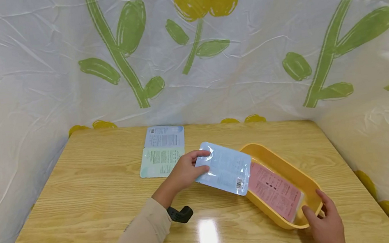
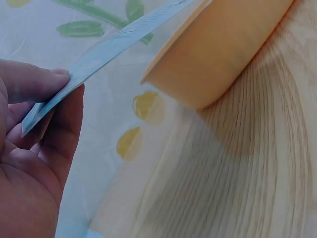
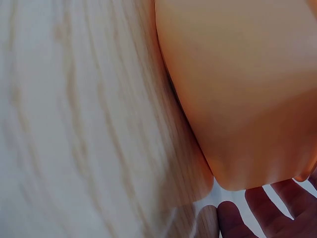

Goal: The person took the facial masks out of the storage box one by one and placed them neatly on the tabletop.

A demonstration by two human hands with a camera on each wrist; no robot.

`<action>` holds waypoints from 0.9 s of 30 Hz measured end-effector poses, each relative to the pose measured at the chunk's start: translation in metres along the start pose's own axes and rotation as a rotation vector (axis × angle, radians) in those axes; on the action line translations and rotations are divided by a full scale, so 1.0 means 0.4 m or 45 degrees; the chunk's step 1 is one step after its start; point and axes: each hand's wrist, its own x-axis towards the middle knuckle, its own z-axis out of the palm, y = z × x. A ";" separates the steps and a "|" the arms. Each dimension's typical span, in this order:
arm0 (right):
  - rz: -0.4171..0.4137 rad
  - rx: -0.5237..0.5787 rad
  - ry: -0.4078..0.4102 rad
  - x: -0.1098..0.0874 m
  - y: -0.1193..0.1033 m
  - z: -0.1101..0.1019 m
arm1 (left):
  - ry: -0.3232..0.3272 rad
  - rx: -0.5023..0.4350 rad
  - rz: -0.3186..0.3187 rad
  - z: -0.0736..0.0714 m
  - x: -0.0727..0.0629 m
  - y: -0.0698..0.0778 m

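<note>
green packet (image 1: 159,161), lavender packet (image 1: 168,137) lie flat; left hand (image 1: 186,170) pinches the blue packet (image 1: 225,171) by one edge, freeing its far end over the yellow tray (image 1: 283,169), pink packet (image 1: 275,193) inside; right hand (image 1: 326,223) clamps the tray, seemingly for steadiness

**Pale blue packet held at the left end of a yellow tub**

A flat, glossy, pale blue packet (image 1: 225,169) with rounded corners is pinched at its left edge between the thumb and fingers of the left hand (image 1: 185,168). It is raised above the counter (image 1: 81,220), a barcode near its near right corner, its right side overlapping the tub's left end. The deep, oblong yellow tub (image 1: 292,166) sits upright, set diagonally, its near right end gripped by the right hand (image 1: 325,219). Inside lies a pink printed packet (image 1: 273,191).
</note>
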 end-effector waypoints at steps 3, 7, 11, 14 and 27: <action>0.000 0.011 -0.004 0.000 0.000 0.000 | 0.027 0.032 -0.011 -0.018 -0.006 -0.009; 0.009 0.000 0.007 0.001 0.000 -0.001 | 0.085 0.036 -0.018 -0.042 -0.011 -0.023; 0.000 -0.004 0.010 0.001 0.000 0.000 | 0.136 0.037 -0.033 -0.064 -0.022 -0.035; -0.001 -0.006 0.007 0.001 0.000 0.000 | 0.161 0.047 -0.055 -0.079 -0.033 -0.050; 0.020 0.002 0.021 -0.001 0.000 0.002 | 0.274 0.066 -0.164 -0.136 -0.065 -0.123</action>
